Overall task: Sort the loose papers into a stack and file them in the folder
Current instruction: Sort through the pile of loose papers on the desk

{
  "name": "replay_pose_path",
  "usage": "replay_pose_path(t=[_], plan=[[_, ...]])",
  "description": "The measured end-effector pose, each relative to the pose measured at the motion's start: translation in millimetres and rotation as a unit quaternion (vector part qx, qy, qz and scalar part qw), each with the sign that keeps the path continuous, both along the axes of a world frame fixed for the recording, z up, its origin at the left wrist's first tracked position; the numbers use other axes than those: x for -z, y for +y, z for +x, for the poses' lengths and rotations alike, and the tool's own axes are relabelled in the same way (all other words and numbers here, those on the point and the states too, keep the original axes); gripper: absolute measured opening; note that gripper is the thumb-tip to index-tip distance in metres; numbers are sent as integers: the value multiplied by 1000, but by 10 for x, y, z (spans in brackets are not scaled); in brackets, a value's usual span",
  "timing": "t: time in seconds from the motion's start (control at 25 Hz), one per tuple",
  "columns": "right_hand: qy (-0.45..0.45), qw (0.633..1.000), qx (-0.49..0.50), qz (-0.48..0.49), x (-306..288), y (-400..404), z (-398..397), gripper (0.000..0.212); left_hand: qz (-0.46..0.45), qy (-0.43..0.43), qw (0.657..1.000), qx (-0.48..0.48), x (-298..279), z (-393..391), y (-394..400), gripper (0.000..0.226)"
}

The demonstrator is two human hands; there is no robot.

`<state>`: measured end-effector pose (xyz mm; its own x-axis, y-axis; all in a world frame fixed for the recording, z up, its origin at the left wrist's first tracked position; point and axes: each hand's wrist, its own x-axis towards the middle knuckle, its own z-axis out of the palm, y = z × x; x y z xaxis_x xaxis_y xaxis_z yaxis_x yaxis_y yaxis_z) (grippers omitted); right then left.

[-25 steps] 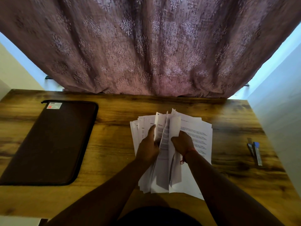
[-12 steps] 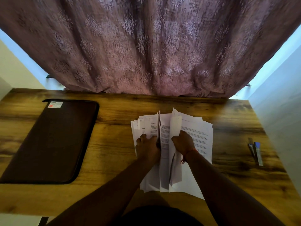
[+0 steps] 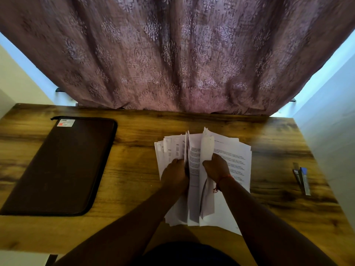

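- Spanning the view, a wooden desk [image 3: 134,169] stands against a patterned mauve curtain [image 3: 172,54], pale walls at both sides.
- A dark zipped folder [image 3: 63,164] lies closed at the desk's left; small pen-like items [image 3: 302,177] rest far right.
- Loose papers [image 3: 234,160] sit fanned at centre, some sheets raised on edge.
- Left hand [image 3: 174,174] grips one bunch, fingers curled round it.
- Right hand [image 3: 216,167] clutches upright sheets beside it.

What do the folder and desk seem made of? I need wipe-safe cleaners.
The folder looks like dark matte faux leather or fabric, with soft rounded corners and a piped edge. The desk looks like wood-grain laminate, smooth with a faint sheen, though it could be real wood.
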<state>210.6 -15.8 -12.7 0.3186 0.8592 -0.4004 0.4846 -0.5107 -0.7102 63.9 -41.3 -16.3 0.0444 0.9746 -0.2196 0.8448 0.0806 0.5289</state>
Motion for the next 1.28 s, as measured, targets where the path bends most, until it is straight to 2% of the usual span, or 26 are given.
replay_pose_path(t=[0.08,0.16,0.36,0.56,0.72,0.84,0.92,1.0,1.12,1.2,1.28], plan=[[-5,1000,-3,-1,-5,0,5,33,-5,-82,996,-20,-6,3,-11,29],[-11,1000,-10,-2,-25,13,12,34,-1,-102,994,-31,-41,18,5,31],[-71,996,-57,-16,-137,75,26,37,56,-89,994,-36,-245,71,72,49],[-138,982,-119,-51,-207,95,7,34,154,-115,980,-51,-622,-182,24,43],[-120,983,-128,-57,-173,41,2,26,250,-97,962,-50,-1108,-591,44,38],[-66,988,-132,-41,-229,-29,10,43,310,-146,938,-44,-1539,-706,-17,35],[-47,991,-127,-16,-304,-78,15,59,335,-220,915,-41,-1701,-722,-91,33],[-76,987,-140,-5,-370,-124,38,55,329,-312,890,-50,-1722,-720,-137,30],[-124,986,-111,12,-405,-181,175,30,243,-424,868,-93,-1507,-682,-126,25],[-126,990,-53,42,-466,-231,296,23,158,-421,882,-138,-1236,-652,-107,26],[-144,986,-11,77,-585,-260,442,21,101,-373,907,-167,-932,-644,-109,38]])
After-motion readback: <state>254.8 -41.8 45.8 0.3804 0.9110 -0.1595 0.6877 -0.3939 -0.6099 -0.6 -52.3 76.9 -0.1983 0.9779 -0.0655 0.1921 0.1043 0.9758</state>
